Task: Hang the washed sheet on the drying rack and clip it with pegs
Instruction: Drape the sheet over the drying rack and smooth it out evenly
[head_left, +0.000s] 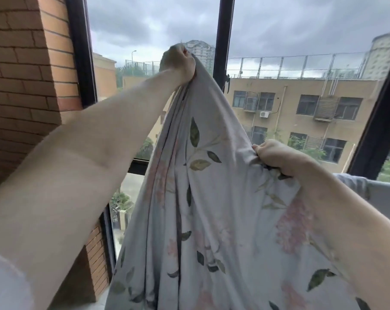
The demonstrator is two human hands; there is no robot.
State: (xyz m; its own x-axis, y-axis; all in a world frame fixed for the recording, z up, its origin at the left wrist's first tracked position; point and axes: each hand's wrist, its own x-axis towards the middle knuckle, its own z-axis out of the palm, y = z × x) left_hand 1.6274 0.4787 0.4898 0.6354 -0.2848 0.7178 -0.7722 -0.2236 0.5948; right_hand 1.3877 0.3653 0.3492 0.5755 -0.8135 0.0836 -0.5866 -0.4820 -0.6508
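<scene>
Up by the window [279,30], a sheet [203,198] held aloft.
Left hand [178,62] fists a bunched edge high; right hand [276,154], lower, has fingers [260,151] curled, pinching cloth.

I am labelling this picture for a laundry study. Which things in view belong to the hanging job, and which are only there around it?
Belong to the job:
- floral sheet
- left hand, gripping the sheet high up
- right hand, gripping the sheet lower

Only around it:
- brick wall
- black window frame
- building outside

No pegs show, and no rack is clearly visible.
</scene>
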